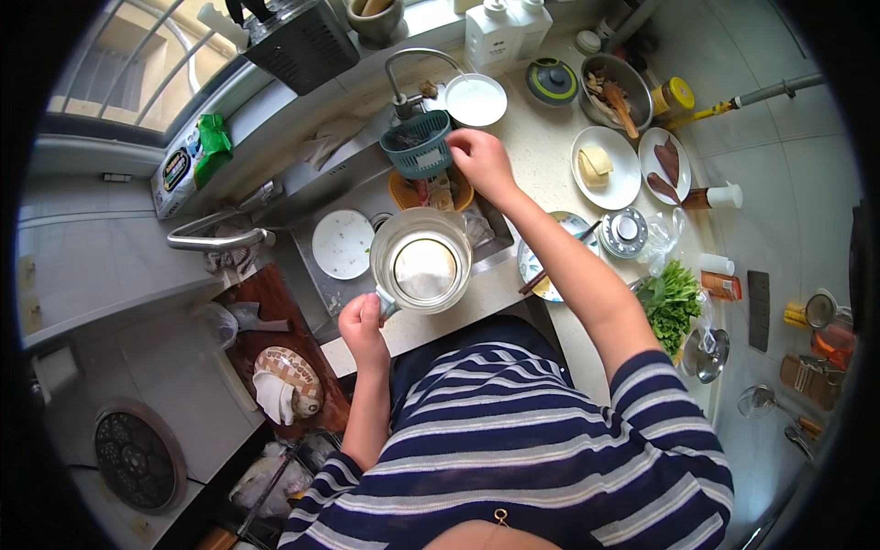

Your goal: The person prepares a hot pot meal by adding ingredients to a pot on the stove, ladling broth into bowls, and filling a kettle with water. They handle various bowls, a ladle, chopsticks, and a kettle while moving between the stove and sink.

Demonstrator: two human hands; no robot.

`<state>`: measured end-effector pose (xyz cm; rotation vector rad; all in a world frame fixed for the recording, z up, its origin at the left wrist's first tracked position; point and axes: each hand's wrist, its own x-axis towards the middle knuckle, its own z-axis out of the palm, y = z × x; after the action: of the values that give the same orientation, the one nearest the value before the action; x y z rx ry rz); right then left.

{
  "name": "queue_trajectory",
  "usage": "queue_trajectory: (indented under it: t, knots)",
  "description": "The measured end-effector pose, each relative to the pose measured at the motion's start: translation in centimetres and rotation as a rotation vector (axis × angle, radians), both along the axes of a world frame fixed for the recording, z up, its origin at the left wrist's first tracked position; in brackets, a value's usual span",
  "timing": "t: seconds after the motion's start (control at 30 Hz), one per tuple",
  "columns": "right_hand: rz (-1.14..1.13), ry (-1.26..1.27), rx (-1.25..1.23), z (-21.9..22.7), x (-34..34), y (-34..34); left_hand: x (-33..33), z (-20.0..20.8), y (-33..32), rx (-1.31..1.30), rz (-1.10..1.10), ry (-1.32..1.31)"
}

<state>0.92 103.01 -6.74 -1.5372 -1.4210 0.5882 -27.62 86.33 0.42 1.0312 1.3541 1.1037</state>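
Note:
My left hand is closed round the pale handle of a clear jug, held over the front edge of the sink. Seen from above, the jug's mouth is open. My right hand reaches across to a teal perforated basket by the faucet. Its fingers are pinched together at the basket's right rim; what they hold, if anything, is hidden. Dark scraps lie inside the basket. Below it, partly covered by the jug, an orange basket sits in the sink beside a white plate.
Right counter: a plate with a yellowish block, a plate with dark brown pieces, a steel pot, chopsticks on a patterned plate, leafy greens. Left: a cleaver and a wrapped bundle on a wooden board.

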Motion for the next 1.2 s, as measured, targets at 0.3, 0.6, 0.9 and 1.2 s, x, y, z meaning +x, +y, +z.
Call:
queue_trajectory:
  t: [0.3,0.6,0.9,1.2]
  knots:
    - [-0.042,-1.112,0.158,-5.1,-3.3,14.1,-2.6,-1.5,-1.3,0.014,0.086,-0.022]
    - [-0.011,-1.191,0.241,-7.2,-2.6,15.7,-3.4,-2.1,-1.7,-0.047,0.123,-0.087]
    - [-0.012,-1.159,0.229,-7.6,-2.8,16.4,-3.2,-2.4,-0.6,-0.050,0.059,-0.040]
    - [0.079,-1.217,0.230,-7.1,-2.3,16.3,-2.9,-2.4,-0.2,-0.061,0.104,-0.096]
